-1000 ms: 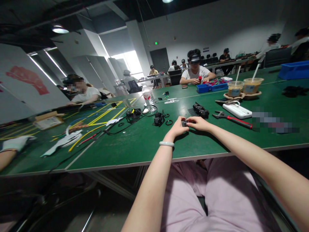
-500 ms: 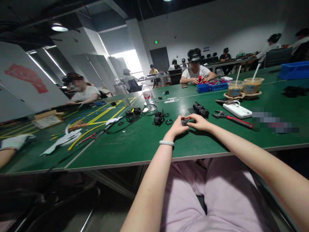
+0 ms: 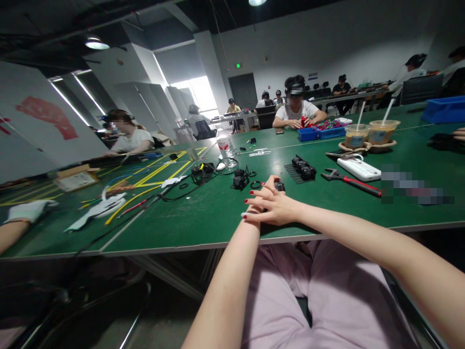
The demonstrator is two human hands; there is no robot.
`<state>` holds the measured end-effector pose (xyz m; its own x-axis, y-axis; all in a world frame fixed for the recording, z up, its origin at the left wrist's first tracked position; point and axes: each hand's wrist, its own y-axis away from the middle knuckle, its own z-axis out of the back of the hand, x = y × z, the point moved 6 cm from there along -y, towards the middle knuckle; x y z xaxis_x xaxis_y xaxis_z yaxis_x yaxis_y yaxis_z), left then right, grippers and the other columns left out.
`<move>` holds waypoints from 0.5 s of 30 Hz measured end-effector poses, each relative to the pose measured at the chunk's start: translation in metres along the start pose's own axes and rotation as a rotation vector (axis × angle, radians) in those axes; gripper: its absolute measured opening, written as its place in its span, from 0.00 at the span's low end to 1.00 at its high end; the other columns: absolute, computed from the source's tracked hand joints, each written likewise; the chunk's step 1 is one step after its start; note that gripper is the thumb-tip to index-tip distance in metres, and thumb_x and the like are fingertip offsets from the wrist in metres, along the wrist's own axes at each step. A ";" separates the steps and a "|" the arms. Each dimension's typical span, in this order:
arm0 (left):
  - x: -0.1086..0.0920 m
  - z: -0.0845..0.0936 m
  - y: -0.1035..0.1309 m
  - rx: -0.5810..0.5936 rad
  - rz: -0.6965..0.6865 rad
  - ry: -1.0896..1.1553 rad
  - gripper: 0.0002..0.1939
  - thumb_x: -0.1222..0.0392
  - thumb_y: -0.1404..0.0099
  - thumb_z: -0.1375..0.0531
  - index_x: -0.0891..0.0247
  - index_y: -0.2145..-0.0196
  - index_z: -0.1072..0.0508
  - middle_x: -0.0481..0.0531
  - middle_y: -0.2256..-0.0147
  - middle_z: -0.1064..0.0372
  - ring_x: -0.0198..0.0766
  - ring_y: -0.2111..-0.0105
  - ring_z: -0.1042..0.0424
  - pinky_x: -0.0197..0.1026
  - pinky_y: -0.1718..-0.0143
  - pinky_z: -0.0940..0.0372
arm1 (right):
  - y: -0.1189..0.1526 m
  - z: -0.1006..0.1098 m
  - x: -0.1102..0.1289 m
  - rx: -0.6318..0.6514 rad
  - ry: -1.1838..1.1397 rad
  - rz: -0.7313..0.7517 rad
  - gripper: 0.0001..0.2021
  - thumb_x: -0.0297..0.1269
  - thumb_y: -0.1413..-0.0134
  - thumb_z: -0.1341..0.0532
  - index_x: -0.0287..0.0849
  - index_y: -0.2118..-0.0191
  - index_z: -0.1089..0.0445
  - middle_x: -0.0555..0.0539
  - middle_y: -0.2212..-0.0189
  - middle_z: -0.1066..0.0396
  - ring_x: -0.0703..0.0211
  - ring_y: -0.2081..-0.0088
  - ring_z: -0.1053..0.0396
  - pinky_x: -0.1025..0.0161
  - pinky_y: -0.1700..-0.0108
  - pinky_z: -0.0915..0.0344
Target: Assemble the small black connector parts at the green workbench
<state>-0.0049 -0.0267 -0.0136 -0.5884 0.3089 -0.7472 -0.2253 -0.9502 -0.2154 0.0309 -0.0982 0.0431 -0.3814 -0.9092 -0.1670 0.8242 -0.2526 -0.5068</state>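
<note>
A small black part [image 3: 279,185] is at the fingertips of my left hand [image 3: 271,184], just above the green table; its exact kind is not clear. My right hand [image 3: 281,209] lies across the back of my left hand and wrist, its fingers stretched out and spread. One of its fingertips reaches the pale bracelet [image 3: 244,215] on my left wrist. The right hand hides much of the left palm. Close by lie black rings [image 3: 255,184], a black geared-looking block [image 3: 240,179] and a longer black assembly [image 3: 303,168] on a dark grid.
Red-handled pliers [image 3: 351,182], a white power bank [image 3: 359,168] and two drinks [image 3: 381,131] in a carrier are on the right. Cables, a yellow tube [image 3: 125,204] and a gloved hand [image 3: 31,211] of another person are on the left. A person works opposite.
My right hand has let go of the small black part and moved left and nearer me, onto my left wrist. The left hand stays at the part.
</note>
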 end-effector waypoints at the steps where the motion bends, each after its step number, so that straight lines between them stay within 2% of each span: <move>1: 0.003 0.001 0.005 -0.062 0.043 -0.014 0.34 0.72 0.50 0.53 0.52 0.47 0.57 0.55 0.56 0.44 0.44 0.46 0.56 0.57 0.49 0.54 | -0.005 -0.002 0.004 0.003 0.012 0.026 0.23 0.32 0.54 0.46 0.60 0.51 0.44 0.53 0.46 0.49 0.52 0.43 0.59 0.46 0.45 0.70; 2: 0.007 0.001 0.009 -0.142 0.147 0.053 0.35 0.70 0.49 0.53 0.52 0.46 0.64 0.57 0.51 0.49 0.46 0.44 0.63 0.60 0.49 0.59 | -0.008 -0.005 0.006 0.001 0.022 0.039 0.22 0.32 0.53 0.47 0.59 0.51 0.44 0.53 0.46 0.49 0.52 0.43 0.59 0.45 0.46 0.71; 4: 0.010 0.006 0.015 -0.380 0.367 0.108 0.36 0.67 0.47 0.54 0.52 0.47 0.73 0.58 0.45 0.62 0.49 0.44 0.75 0.64 0.49 0.67 | -0.011 -0.007 0.004 -0.014 0.036 0.025 0.20 0.32 0.52 0.48 0.56 0.51 0.43 0.51 0.47 0.48 0.52 0.43 0.59 0.44 0.46 0.72; 5: 0.009 0.006 0.017 -0.452 0.477 0.087 0.36 0.65 0.46 0.54 0.52 0.47 0.74 0.57 0.44 0.67 0.51 0.44 0.77 0.65 0.50 0.69 | -0.011 -0.008 0.002 -0.021 0.040 0.008 0.20 0.33 0.52 0.48 0.54 0.51 0.43 0.50 0.47 0.47 0.51 0.43 0.58 0.43 0.46 0.72; 7: 0.003 0.004 0.017 -0.496 0.650 -0.037 0.33 0.62 0.45 0.55 0.53 0.47 0.73 0.58 0.44 0.71 0.55 0.44 0.75 0.68 0.52 0.67 | -0.010 -0.010 -0.003 -0.026 0.043 -0.017 0.20 0.33 0.52 0.48 0.51 0.51 0.42 0.47 0.48 0.45 0.50 0.44 0.57 0.42 0.47 0.72; 8: -0.001 0.004 0.015 -0.508 0.670 -0.073 0.31 0.61 0.44 0.56 0.55 0.47 0.72 0.59 0.44 0.70 0.54 0.44 0.74 0.69 0.53 0.66 | -0.009 -0.010 -0.004 -0.025 0.042 -0.020 0.20 0.33 0.52 0.48 0.50 0.51 0.42 0.47 0.48 0.45 0.50 0.44 0.56 0.42 0.47 0.72; 9: -0.006 0.003 0.013 -0.512 0.634 -0.058 0.30 0.61 0.44 0.57 0.56 0.47 0.70 0.60 0.44 0.69 0.54 0.44 0.73 0.69 0.53 0.67 | -0.009 -0.010 -0.004 -0.025 0.040 -0.017 0.20 0.33 0.52 0.48 0.49 0.51 0.43 0.47 0.48 0.44 0.50 0.44 0.56 0.41 0.47 0.73; 12: -0.013 -0.003 0.009 -0.461 0.468 0.063 0.27 0.59 0.44 0.57 0.59 0.47 0.64 0.63 0.46 0.62 0.52 0.44 0.69 0.67 0.52 0.65 | -0.009 -0.009 -0.004 -0.034 0.039 -0.009 0.19 0.34 0.51 0.49 0.48 0.50 0.43 0.46 0.49 0.43 0.51 0.45 0.54 0.42 0.47 0.74; 15: -0.012 0.002 0.018 -0.579 0.452 0.050 0.29 0.62 0.43 0.58 0.60 0.46 0.68 0.63 0.45 0.68 0.52 0.44 0.78 0.66 0.52 0.70 | -0.009 -0.006 -0.004 -0.040 0.057 -0.013 0.19 0.34 0.52 0.49 0.50 0.51 0.43 0.46 0.50 0.41 0.51 0.46 0.52 0.42 0.47 0.73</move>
<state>-0.0037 -0.0472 -0.0072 -0.4880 -0.1070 -0.8662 0.4848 -0.8585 -0.1671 0.0226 -0.0904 0.0426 -0.4161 -0.8852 -0.2078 0.8021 -0.2497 -0.5425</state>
